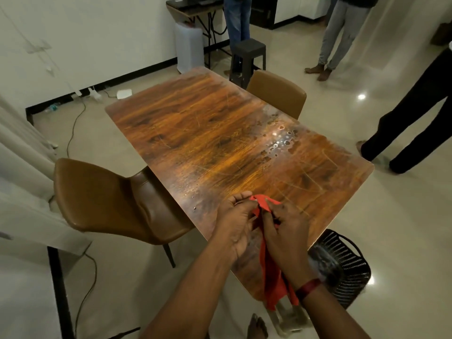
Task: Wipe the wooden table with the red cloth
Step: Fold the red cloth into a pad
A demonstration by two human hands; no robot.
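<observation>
A wooden table with orange-brown grain fills the middle of the head view. Water drops and wet patches glisten toward its right side. Both hands hold a red cloth above the table's near end. My left hand pinches the cloth's upper edge. My right hand grips the same edge beside it, with a red band on the wrist. The rest of the cloth hangs down between my forearms, past the table's near edge.
A brown chair stands at the table's left, another brown chair at the far right. A black slatted basket sits by the near right corner. A black stool and several standing people are beyond. Cables run along the floor at left.
</observation>
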